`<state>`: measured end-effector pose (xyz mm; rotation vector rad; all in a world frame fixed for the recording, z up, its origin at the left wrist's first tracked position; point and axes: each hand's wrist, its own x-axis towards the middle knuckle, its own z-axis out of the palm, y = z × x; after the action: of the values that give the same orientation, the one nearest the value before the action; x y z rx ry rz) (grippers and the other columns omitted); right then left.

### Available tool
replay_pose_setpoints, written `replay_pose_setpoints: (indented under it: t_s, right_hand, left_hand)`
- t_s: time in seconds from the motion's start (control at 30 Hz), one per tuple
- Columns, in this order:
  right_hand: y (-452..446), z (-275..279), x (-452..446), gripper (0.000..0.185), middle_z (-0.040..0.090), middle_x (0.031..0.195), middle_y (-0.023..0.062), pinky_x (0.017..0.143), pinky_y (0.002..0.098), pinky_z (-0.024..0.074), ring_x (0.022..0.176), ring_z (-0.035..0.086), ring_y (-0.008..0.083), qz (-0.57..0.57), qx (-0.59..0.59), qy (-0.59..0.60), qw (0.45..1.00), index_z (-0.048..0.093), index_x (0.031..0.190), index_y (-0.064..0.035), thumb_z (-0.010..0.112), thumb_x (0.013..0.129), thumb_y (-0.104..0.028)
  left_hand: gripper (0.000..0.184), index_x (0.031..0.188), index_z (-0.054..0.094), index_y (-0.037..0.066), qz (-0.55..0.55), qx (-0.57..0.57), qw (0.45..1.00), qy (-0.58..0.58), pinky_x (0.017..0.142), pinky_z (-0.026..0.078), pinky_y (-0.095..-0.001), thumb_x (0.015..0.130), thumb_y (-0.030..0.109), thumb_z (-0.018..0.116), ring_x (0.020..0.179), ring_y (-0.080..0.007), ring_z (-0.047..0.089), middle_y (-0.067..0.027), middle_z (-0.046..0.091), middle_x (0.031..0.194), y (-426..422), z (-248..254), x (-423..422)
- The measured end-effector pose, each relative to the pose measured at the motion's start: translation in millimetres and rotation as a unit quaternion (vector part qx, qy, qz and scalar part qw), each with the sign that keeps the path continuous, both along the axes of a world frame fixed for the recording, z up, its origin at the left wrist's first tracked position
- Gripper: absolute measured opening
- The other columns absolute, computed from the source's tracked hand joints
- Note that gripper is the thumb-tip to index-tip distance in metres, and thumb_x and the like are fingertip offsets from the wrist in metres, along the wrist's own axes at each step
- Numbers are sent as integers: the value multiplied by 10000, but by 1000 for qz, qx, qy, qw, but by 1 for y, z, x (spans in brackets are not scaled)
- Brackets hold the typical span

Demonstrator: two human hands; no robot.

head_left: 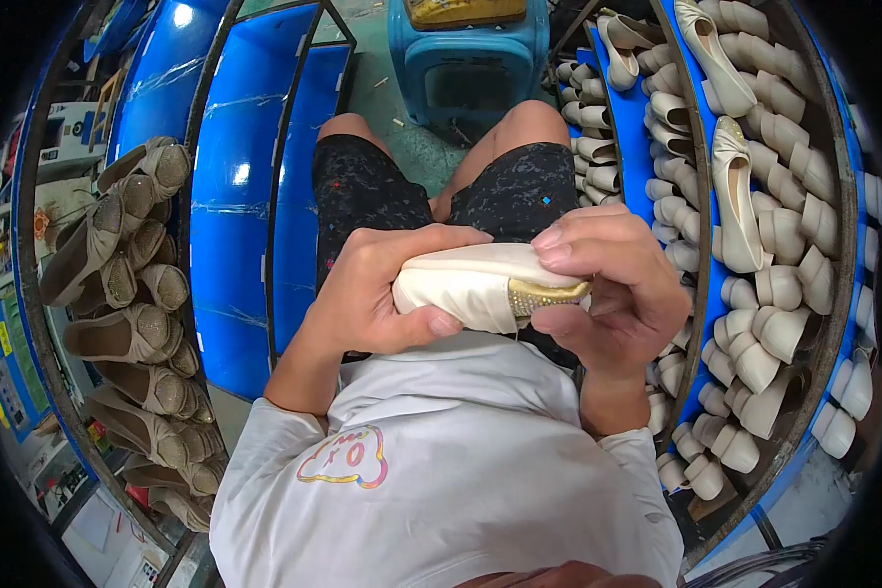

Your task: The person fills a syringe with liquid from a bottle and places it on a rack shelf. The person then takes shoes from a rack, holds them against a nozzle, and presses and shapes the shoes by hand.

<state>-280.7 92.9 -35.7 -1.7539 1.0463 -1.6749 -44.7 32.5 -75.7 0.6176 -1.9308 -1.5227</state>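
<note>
A cream shoe is in both hands, in front of the shirt and near the lap. The left hand is wrapped around the shoe's left end, fingers along the upper side and thumb on the lower side. The right hand holds the other end in a narrow grip, fingertips above and thumb below, beside a gold patch set with small shiny studs. No brand can be read on the shoe from this angle.

The clearest marks are on the shirt: a print in pink, yellow and purple outline, shaped like a bear's head, with an "x" and an "O" inside it and some smaller strokes too small to read. The dark shorts carry a fine speckled pattern and tiny coloured marks, no legible words.

To the left, blue shelves have small white tags along their edges, too small to read. Farther left, tan shoes with glittery toes sit in a stacked row. To the right, many cream pairs fill a rack, some tilted against each other. Ahead stands a blue stool with a yellow pad on top. A machine at far left bears markings too blurred to make out
</note>
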Motion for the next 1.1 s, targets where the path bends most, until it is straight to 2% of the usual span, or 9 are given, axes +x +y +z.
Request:
replay_pose_setpoints:
  t_s: [0.07, 0.17, 0.3, 0.57, 0.67, 0.83, 0.9, 1.03, 1.1]
  right_hand:
    - [-1, -1, 0, 354, 744, 956, 146, 751, 344, 581, 871, 725, 273, -4, -10, 18, 1000, 742, 1014, 23, 918, 792, -189]
    - [-2, -7, -3, 385, 727, 968, 138, 780, 384, 567, 865, 710, 281, -15, -38, 61, 997, 723, 1002, 13, 878, 851, -306]
    - [-6, -19, -9, 406, 718, 1003, 141, 809, 385, 586, 886, 712, 280, -17, -77, 92, 993, 714, 1030, 24, 860, 871, -320]
    - [-1, -38, 16, 842, 720, 1182, 150, 998, 376, 571, 1071, 721, 252, 37, 123, -99, 987, 524, 1386, 27, 984, 704, -151]
    - [3, -53, 29, 802, 716, 1221, 173, 1021, 381, 565, 1110, 717, 240, 21, 120, -112, 986, 496, 1378, 24, 957, 724, -23]
    - [-10, -67, 29, 596, 696, 1194, 265, 998, 455, 582, 1110, 720, 336, 5, 63, -155, 986, 489, 1240, 9, 851, 777, 109]
    - [-17, -68, 30, 582, 693, 1193, 263, 1001, 467, 580, 1115, 718, 341, 10, 33, -169, 985, 489, 1242, 11, 843, 789, 102]
    - [-15, -57, 31, 613, 693, 1182, 221, 997, 419, 573, 1097, 711, 280, 14, 43, -175, 983, 521, 1257, 10, 912, 787, -33]
    - [-11, -58, 36, 648, 692, 1181, 193, 971, 384, 573, 1076, 700, 242, 3, 55, -191, 980, 535, 1267, 17, 940, 790, -149]
  left_hand:
    - [699, 1223, 710, -58, 6, -9, 1000, -10, 817, 622, -374, 842, 521, 799, 922, -327, 793, -219, 776, 1013, -1, 0, 1]
    - [878, 1205, 714, -74, 38, -30, 997, -66, 808, 615, -342, 875, 737, 658, 949, -287, 797, -182, 787, 1014, 1, 7, 1]
    - [851, 1208, 713, -76, 45, -24, 995, -86, 817, 615, -344, 895, 712, 647, 952, -283, 796, -185, 787, 1019, 0, 8, 0]
    - [856, 1250, 679, -77, 26, 46, 998, -27, 804, 620, -351, 925, 711, 595, 943, -279, 798, -175, 789, 993, -4, -1, -8]
    - [644, 1223, 670, -43, 10, 48, 999, -19, 842, 597, -380, 903, 511, 739, 966, -335, 777, -202, 755, 1030, -6, -3, -9]
    - [698, 1196, 663, -43, 133, -126, 983, 11, 920, 551, -408, 826, 528, 821, 1067, -356, 690, -204, 689, 1151, -16, 7, -23]
    - [763, 1210, 660, -37, 193, -217, 957, 6, 925, 527, -385, 824, 604, 814, 1081, -296, 666, -202, 683, 1190, -18, 16, -23]
    - [562, 1193, 698, -20, 155, -248, 955, 50, 918, 548, -354, 770, 253, 946, 1051, -255, 676, -185, 694, 1186, -16, 50, -32]
    - [530, 1183, 715, -13, 135, -249, 958, 51, 897, 557, -343, 762, 210, 948, 1040, -245, 681, -172, 701, 1175, -17, 59, -34]
